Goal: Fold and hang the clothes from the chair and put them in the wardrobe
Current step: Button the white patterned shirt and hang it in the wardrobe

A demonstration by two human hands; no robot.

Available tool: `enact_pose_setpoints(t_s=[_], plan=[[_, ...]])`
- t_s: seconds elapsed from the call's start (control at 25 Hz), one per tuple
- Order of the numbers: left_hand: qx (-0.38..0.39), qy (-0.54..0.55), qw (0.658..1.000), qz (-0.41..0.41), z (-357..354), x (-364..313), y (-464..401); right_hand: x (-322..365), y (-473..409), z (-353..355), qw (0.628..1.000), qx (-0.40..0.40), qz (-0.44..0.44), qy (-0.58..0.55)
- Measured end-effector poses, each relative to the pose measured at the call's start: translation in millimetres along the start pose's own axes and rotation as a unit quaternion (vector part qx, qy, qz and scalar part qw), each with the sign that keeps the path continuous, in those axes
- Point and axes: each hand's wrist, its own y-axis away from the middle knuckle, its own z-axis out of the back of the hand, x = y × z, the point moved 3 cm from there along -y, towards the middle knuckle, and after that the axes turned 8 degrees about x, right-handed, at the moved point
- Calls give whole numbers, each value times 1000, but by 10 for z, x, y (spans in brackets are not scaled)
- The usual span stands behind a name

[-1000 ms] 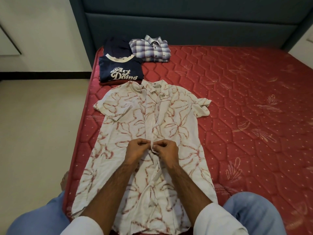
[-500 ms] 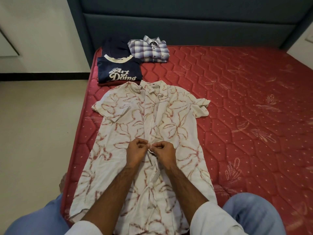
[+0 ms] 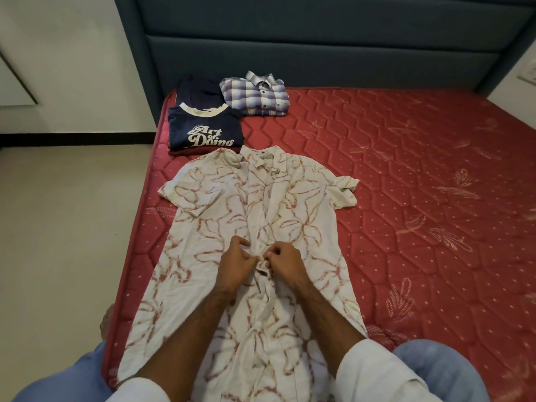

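Head view: patterned shirt (image 3: 220, 221) lies flat, front up, centre-left of frame on the red mattress (image 3: 420, 227); left hand (image 3: 233, 264) & right hand (image 3: 285, 262) both pinch its button placket at mid-frame, fingers curled on the fabric. Folded navy tee (image 3: 203, 132) & plaid shirt (image 3: 255, 92) sit upper centre-left. Risk, imo: button slips the hole or placket edges misalign, since the cloth is loose and rumpled below the hands, so the later fold goes skewed.

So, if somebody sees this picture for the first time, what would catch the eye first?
Probably the cream short-sleeved shirt with red swirls, spread flat on the red quilted mattress, with the left hand and right hand pinching its front placket at the middle. Behind it lie a folded navy printed T-shirt and a folded purple checked shirt.
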Motion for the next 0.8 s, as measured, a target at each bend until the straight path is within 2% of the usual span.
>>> enact_pose_setpoints(t_s=[0.04, 0.12, 0.2, 0.28, 0.4, 0.52, 0.68, 0.8], plan=[[14, -41, 999, -12, 4, -11, -2, 68, -46, 90, 998, -38, 22, 42], [12, -119, 991, -52, 19, -49, -22, 242, -197, 222, 989, -95, 97, 54], [-9, -173, 976, -135, 40, -115, -78, 403, -338, 195, 982, -58, 155, 85], [8, -234, 954, -189, 64, -170, -211, 392, -451, 95, 983, -16, 131, 125], [70, -355, 917, -169, 117, -163, -394, 207, -569, 62, 994, -43, 61, 74], [32, -283, 949, -138, 192, -132, -542, 158, -642, 118, 996, -46, 60, 42], [21, -285, 943, -169, 111, -271, -708, 143, -594, 117, 994, -60, 68, 57], [41, -287, 946, -144, 32, -354, -837, 173, -577, 63, 990, -75, 48, 112]])
